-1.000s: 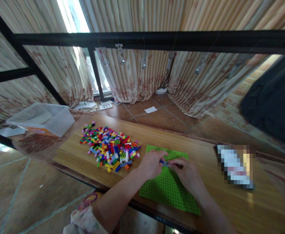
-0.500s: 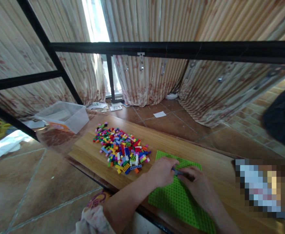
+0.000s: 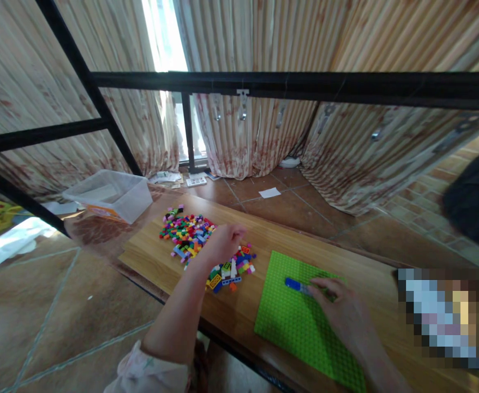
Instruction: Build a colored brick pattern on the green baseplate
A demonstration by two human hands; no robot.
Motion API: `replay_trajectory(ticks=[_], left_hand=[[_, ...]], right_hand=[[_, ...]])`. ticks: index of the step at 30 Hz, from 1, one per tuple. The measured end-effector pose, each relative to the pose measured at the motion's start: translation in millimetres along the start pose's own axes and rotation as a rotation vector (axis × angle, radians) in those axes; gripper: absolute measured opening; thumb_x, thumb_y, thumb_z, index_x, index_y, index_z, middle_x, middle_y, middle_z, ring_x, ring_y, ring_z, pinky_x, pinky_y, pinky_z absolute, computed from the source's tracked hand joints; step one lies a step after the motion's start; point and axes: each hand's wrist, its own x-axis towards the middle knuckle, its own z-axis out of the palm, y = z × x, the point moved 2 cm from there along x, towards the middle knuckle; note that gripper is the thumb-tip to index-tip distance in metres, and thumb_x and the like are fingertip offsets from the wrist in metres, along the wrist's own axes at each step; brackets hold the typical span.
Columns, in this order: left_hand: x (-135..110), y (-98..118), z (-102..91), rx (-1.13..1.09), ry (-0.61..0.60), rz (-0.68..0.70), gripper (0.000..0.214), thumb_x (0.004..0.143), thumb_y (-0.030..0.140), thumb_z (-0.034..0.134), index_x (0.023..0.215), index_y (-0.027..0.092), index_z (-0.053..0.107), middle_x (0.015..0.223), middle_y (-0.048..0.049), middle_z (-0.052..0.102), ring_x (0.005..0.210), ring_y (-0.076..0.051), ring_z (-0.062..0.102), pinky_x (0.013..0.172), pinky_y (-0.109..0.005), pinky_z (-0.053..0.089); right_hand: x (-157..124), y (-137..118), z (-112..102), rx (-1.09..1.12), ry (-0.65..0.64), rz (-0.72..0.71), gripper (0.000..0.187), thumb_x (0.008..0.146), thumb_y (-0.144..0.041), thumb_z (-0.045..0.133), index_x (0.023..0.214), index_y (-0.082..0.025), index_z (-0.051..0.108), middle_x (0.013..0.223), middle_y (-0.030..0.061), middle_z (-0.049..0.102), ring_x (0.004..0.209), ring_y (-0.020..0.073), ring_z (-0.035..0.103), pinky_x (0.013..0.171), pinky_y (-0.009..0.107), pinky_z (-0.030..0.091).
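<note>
A green studded baseplate [image 3: 282, 322] lies on the wooden board. On its upper part is a dark blue toy brick [image 3: 292, 283], with a paler blue-grey piece [image 3: 305, 289] at its right end. My right hand [image 3: 340, 305] is over the baseplate, its thumb and fingers pinched on that pale piece. My left hand [image 3: 224, 244] hovers above the right side of a heap of mixed toy bricks [image 3: 190, 229], covering part of it. Its fingers are curled in; whatever they may hold is hidden.
A clear plastic bin [image 3: 129, 199] stands beyond the heap at the left. The long wooden board [image 3: 317, 245] carries the heap and baseplate; a blurred-out item [image 3: 439, 316] lies at its right end. A dark metal frame [image 3: 264, 82] crosses before the curtains [image 3: 231, 142].
My left hand has moved left from the baseplate to above the brick heap. The blue brick is uncovered now. My right hand remains at the pale piece.
</note>
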Motion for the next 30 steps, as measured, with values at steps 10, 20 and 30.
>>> replay_trajectory(ticks=[10,20,30], left_hand=[[-14,-19,-19.4,0.158,-0.14,-0.051,0.023,0.07,0.011,0.056,0.084,0.018,0.073,0.083,-0.0024,0.074,0.08,-0.017,0.066,0.074,-0.023,0.049],[-22,-28,-48.3,0.136,-0.085,-0.096,0.028,0.074,0.012,0.051,0.093,0.016,0.073,0.089,-0.0039,0.073,0.083,-0.018,0.066,0.077,-0.026,0.05],[-38,-23,-45.4,0.298,-0.232,-0.112,0.048,0.059,0.024,0.073,0.107,0.021,0.07,0.104,-0.0066,0.069,0.1,-0.027,0.06,0.09,-0.035,0.046]], right_hand=[[2,-10,1,0.026,0.043,0.002,0.036,0.081,-0.051,0.05,0.086,-0.022,0.071,0.097,0.0071,0.071,0.086,0.0231,0.066,0.077,0.037,0.05],[1,-11,2,0.039,0.054,-0.047,0.033,0.083,-0.049,0.051,0.084,-0.023,0.071,0.093,0.0067,0.072,0.083,0.0229,0.067,0.077,0.036,0.051],[3,-8,8,0.036,0.025,-0.053,0.033,0.084,-0.048,0.05,0.086,-0.023,0.071,0.096,0.0073,0.072,0.087,0.024,0.067,0.079,0.037,0.051]])
